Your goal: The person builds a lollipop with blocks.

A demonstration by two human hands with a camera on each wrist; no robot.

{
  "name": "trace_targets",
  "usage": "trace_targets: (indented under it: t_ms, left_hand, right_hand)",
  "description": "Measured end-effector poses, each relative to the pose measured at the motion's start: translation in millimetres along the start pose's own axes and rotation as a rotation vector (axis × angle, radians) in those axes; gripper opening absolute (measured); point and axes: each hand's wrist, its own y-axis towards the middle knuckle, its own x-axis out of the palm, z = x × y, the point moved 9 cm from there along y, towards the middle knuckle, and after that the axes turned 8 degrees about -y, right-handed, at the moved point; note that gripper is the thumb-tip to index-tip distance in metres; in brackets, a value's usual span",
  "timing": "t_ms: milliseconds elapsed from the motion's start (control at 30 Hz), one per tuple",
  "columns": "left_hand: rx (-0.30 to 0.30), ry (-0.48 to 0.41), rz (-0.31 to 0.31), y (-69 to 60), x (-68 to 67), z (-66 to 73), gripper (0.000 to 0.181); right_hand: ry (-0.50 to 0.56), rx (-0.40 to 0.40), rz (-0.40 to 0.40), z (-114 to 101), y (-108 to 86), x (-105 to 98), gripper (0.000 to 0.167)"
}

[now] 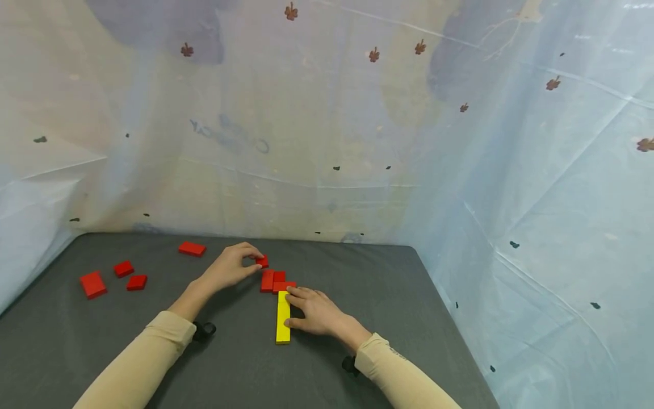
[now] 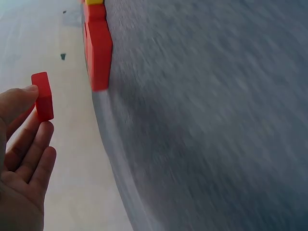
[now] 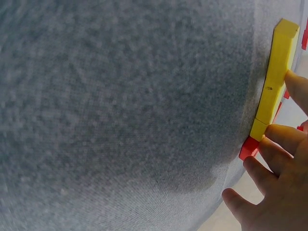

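Note:
My left hand [image 1: 232, 266] pinches a small red block [image 2: 43, 98] between thumb and fingertips, raised off the table. Just below it in the head view lie several red blocks [image 1: 267, 281] set edge to edge. A long yellow bar [image 1: 283, 326] extends from their near end toward me, and a seam crosses it in the right wrist view. On the bar's right side rests my right hand [image 1: 319, 313], thumb and index finger touching the yellow, fingers spread and loosely extended. Its fingertips partly cover the nearest red block [image 3: 249, 148].
Loose red blocks lie to the left: a larger one [image 1: 93, 284], two small ones [image 1: 124, 268] and one near the back edge [image 1: 192, 249]. The dark grey table [image 1: 230, 363] meets a plastic sheet [image 1: 306, 142] behind and at the right.

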Motion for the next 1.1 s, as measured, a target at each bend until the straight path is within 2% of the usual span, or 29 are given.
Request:
trace_targets:
  t_ms: [333, 500, 700, 867, 1100]
  left_hand:
    - [0.004, -0.032, -0.103, 22.3, 32.5, 13.0, 0.022]
    - [-0.012, -0.036, -0.157, 31.3, 51.0, 12.8, 0.020]
    - [-0.034, -0.022, -0.223, 42.4, 66.8, 11.3, 0.021]
    - [-0.036, 0.004, -0.269, 45.0, 76.7, 11.5, 0.021]
    - [-0.042, 0.016, -0.289, 42.7, 84.0, 11.6, 0.021]
  right_hand:
    - [0.007, -0.007, 0.012, -0.4, -0.7, -0.2, 0.067]
    - [-0.011, -0.015, 0.011, -0.9, -0.6, -0.5, 0.067]
    - [-0.013, -0.009, 0.008, 0.4, -0.1, 0.1, 0.067]
    - [-0.024, -0.012, 0.013, 0.5, -0.7, -0.4, 0.067]
    - [-0.031, -0.018, 0.019, -0.6, -1.1, -1.5, 0.067]
